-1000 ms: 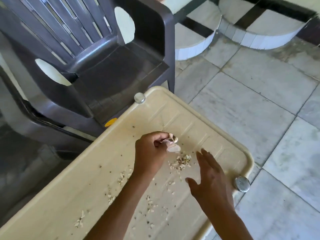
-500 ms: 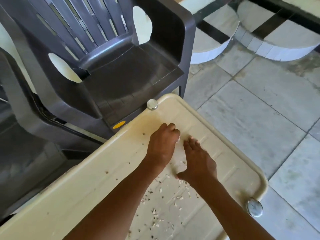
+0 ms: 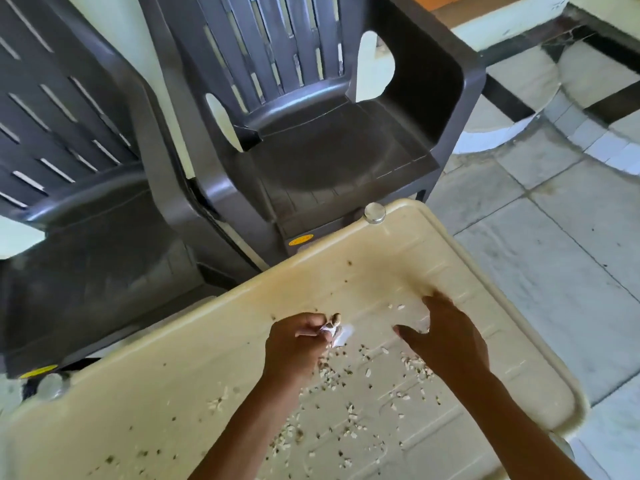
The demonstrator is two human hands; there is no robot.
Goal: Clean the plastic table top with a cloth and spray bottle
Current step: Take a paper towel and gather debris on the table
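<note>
The cream plastic table top (image 3: 166,393) fills the lower half of the view, strewn with pale crumbs (image 3: 346,372) and dark specks. My left hand (image 3: 298,348) hovers over its middle, fingers curled round a small white scrap (image 3: 341,332) and a few bits. To the right, my right hand (image 3: 448,336) lies palm down on the table with its thumb stretched left and its fingertips blurred toward the far edge. A pale patch shows under its palm; what it is I cannot make out.
Two dark plastic armchairs stand against the table's far side, one straight ahead (image 3: 329,161) and one at the left (image 3: 86,237). Round metal caps mark the table corners (image 3: 374,213). Grey floor tiles (image 3: 554,258) and a white step lie to the right.
Half a second ago both hands were pressed together near the far corner. They have drawn apart: the left pulled back with the scrap, the right slid right. More crumbs show between them.
</note>
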